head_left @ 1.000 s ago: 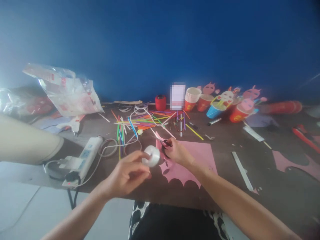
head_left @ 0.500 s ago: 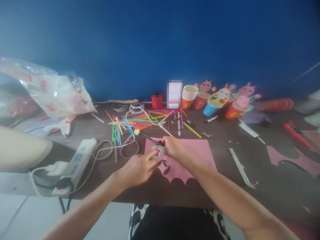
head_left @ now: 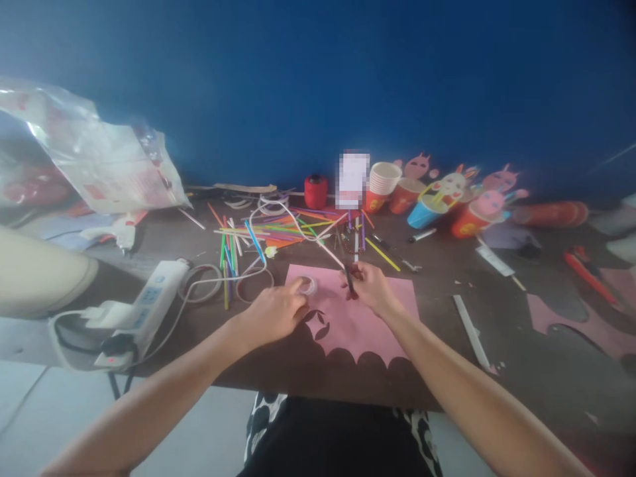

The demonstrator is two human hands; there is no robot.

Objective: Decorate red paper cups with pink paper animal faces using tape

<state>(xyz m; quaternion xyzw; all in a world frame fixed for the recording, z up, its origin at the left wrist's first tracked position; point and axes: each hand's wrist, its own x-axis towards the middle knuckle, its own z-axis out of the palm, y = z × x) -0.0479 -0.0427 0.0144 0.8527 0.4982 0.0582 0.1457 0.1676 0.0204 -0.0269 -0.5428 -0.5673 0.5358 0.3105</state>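
Note:
A pink paper sheet (head_left: 370,311) lies on the dark table; its near edge is cut in scallops, and leaf-shaped gaps show at its left. At the sheet's upper left, my left hand (head_left: 278,308) grips a small clear tape roll (head_left: 309,285), with its fingers closed at the ring. My right hand (head_left: 370,285) is over the middle of the sheet, apart from the roll. Its fingers are closed around a slim dark pen-like tool (head_left: 349,281), whose exact kind is too blurred to tell.
Colourful sticks (head_left: 278,228) and a white cable (head_left: 206,296) lie beyond and left of the sheet. A power strip (head_left: 154,305) stands at left. Paper cups (head_left: 385,182) line the back, with a white strip (head_left: 471,331) and pink offcuts (head_left: 566,321) at right.
My right hand has moved right, away from the tape roll, and the dark tool has swung to a steeper angle. My left hand has stayed at the roll, shifting slightly left and up.

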